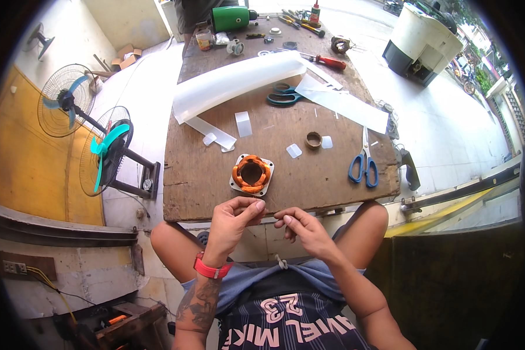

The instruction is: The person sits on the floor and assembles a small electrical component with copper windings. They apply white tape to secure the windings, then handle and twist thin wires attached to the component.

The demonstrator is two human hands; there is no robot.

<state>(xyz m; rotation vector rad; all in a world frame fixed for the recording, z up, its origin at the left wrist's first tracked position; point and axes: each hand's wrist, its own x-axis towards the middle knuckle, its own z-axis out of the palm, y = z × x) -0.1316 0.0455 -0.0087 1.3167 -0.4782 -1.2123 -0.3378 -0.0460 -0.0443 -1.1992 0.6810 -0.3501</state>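
Note:
A motor stator (237,178) with orange copper windings lies near the table's front edge, just beyond my left hand (234,223). That hand's thumb and index finger are pinched together. My right hand (304,230) is beside it, a short gap away, its thumb pressed to curled fingers. Anything in either pinch is too small to make out. Blue-handled scissors (356,169) rest to the right, blades pointing away. A small brown ring (308,140) sits mid-table among cut white plastic pieces (242,124). Farther back lies a large curled white plastic sheet (239,84).
Dark teal scissors (283,100) lie by the curled sheet, partly covered. Beyond are a red-handled screwdriver (331,62), a green cylindrical housing (230,19) and several tools. Fans (104,153) stand left of the wooden table (198,186). A person (195,14) stands at its far end.

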